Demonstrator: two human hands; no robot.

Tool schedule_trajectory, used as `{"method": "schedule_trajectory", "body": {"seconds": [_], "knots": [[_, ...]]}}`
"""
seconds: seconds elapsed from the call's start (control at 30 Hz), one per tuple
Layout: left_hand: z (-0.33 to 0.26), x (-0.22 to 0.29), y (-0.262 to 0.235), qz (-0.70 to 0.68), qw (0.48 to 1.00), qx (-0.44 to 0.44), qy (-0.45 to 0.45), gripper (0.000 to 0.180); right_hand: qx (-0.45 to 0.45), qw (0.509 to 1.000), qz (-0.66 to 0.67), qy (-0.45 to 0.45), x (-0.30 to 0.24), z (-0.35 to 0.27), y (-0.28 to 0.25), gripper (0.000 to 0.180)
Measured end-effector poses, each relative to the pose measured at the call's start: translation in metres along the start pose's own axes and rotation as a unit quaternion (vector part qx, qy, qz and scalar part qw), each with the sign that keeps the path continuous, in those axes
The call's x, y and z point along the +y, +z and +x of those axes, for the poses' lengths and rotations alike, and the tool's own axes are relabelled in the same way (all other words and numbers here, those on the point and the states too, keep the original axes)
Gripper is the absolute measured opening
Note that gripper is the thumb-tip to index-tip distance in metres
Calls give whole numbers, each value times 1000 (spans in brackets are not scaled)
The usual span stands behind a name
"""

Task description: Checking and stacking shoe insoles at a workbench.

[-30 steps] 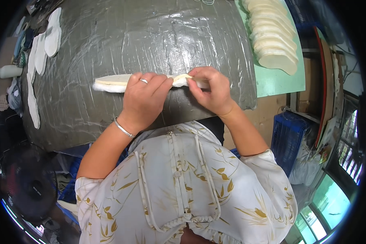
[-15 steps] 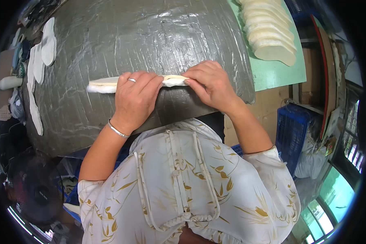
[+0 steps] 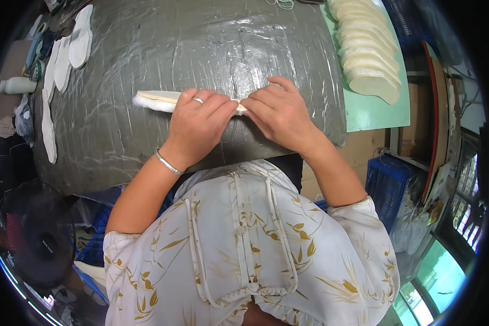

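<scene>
A long, narrow insole (image 3: 156, 101), cream on its edge with fluffy white pile along the near side, lies crosswise above the front of the table. My left hand (image 3: 201, 122), with a ring and a bracelet, is closed around its middle and right part. My right hand (image 3: 281, 116) pinches the right end with thumb and forefinger, close beside the left fingertips. The fingers cover most of that end; only a small pale bit shows between them. The left end sticks out free past my left hand.
A dark plastic-covered table (image 3: 114, 130) spreads beneath my hands. On a green board (image 3: 372, 117) at the right, several cream insoles (image 3: 374, 86) overlap in a row. Flat white insole shapes (image 3: 80, 41) lie at the left edge. A blue crate (image 3: 387, 182) stands right, a fan (image 3: 38, 233) lower left.
My hands have come closer together, and the pale stretch of insole between them has shortened. The whole view has tilted and shifted slightly.
</scene>
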State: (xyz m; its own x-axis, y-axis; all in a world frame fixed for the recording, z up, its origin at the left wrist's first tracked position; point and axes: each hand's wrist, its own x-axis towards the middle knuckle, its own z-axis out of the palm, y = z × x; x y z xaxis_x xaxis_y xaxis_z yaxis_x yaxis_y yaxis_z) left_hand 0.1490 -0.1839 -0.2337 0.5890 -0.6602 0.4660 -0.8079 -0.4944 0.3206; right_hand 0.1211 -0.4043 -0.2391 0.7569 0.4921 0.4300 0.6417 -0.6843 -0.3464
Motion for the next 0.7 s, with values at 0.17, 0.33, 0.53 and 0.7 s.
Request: {"method": "schedule_trajectory", "body": {"seconds": [0.17, 0.33, 0.53, 0.7], "knots": [[-7, 6, -13, -7, 999, -27, -35, 34, 17, 1000, 14, 22, -1, 2, 1, 9], [-19, -14, -46, 31, 994, -55, -94, 67, -14, 999, 30, 38, -3, -2, -3, 23], [-23, -31, -48, 30, 996, -53, -65, 47, 15, 997, 38, 65, -5, 0, -7, 29], [-17, -38, -48, -12, 998, -29, -53, 42, 53, 998, 18, 27, -24, 20, -2, 19]]}}
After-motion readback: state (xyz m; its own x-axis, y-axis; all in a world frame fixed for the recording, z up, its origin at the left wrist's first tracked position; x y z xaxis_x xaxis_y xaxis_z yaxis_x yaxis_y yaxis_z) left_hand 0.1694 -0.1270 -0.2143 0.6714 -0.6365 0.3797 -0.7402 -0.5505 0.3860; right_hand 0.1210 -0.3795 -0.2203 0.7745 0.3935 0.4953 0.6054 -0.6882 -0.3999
